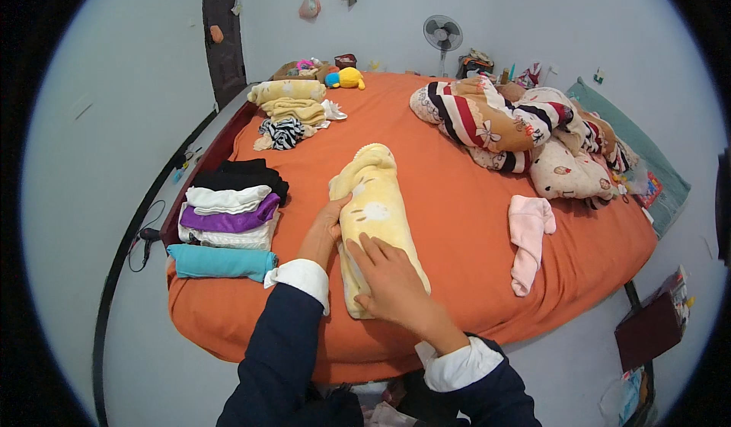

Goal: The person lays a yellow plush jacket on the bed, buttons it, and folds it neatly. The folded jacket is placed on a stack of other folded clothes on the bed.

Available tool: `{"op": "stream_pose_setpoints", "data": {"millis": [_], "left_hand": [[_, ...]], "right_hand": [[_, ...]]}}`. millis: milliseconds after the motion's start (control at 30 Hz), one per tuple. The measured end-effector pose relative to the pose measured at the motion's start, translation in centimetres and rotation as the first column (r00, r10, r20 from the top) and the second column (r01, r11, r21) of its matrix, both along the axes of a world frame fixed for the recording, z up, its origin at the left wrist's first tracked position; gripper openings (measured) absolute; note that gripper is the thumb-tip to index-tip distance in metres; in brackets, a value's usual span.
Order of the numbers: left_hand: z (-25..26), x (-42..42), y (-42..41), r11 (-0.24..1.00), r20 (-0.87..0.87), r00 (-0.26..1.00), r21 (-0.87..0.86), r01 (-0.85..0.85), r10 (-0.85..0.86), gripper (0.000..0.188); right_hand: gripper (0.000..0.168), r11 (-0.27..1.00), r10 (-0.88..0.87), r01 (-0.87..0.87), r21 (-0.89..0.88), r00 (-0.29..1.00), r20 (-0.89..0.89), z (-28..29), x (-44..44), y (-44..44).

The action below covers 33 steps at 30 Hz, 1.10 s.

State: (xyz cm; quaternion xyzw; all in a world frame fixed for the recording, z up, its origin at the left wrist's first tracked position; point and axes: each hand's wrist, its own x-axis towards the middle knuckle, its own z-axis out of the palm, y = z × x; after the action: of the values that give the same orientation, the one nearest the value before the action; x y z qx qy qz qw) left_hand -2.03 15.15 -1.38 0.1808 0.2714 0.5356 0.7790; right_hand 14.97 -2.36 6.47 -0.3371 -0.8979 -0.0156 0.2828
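A folded yellow plush cloth [380, 215] with white-and-brown animal motifs lies lengthwise before me on the orange bedsheet [457, 244]. My left hand [330, 221] grips its left edge, with the thumb on top and the other fingers mostly hidden. Lower down, my right hand [394, 281] rests flat on the cloth, fingers spread. To the left, a rolled turquoise garment [223, 262] lies in front of a stack with a purple folded garment [228, 215], a white folded garment [228, 198] and black folded clothing [243, 177].
A pink garment [528, 238] lies on the right, below a heaped patterned quilt [485, 113] and a pillow [571, 167]. More yellow folded cloths [294, 110] and a zebra-striped cloth [281, 133] sit far left, near a yellow-and-blue plush toy [345, 78]. A fan [442, 33] stands behind the bed.
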Motion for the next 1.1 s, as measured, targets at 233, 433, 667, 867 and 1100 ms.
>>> {"op": "stream_pose_setpoints", "data": {"millis": [233, 433, 667, 867, 1100], "left_hand": [[-0.8, 0.8, 0.7, 0.938, -0.528, 0.776, 0.184, -0.292, 0.345, 0.050], [0.4, 2.4, -3.7, 0.734, -0.723, 0.171, 0.608, -0.302, 0.670, 0.053], [4.7, 3.4, -8.4, 0.823, -0.824, 0.075, 0.566, 0.041, 0.562, 0.070], [2.7, 4.5, -7.6, 0.843, -0.840, -0.088, 0.537, -0.002, 0.535, 0.074], [0.8, 2.5, -6.7, 0.794, -0.776, 0.169, 0.600, -0.099, 0.608, 0.072]], "right_hand": [[0.060, 0.988, -0.120, 0.130, 0.089, 0.987, -0.110, -3.9, -2.0, 0.9], [0.047, 0.964, -0.165, 0.180, 0.194, 0.982, -0.092, -4.2, -1.8, 0.4], [0.032, 0.939, -0.203, 0.192, 0.284, 0.979, 0.009, -4.4, -3.2, -0.3], [0.024, 0.973, -0.116, 0.132, 0.187, 0.989, -0.093, -5.0, -2.7, -1.3], [0.017, 0.987, 0.161, -0.157, 0.039, 0.977, -0.138, -3.1, -2.0, -1.7]]}}
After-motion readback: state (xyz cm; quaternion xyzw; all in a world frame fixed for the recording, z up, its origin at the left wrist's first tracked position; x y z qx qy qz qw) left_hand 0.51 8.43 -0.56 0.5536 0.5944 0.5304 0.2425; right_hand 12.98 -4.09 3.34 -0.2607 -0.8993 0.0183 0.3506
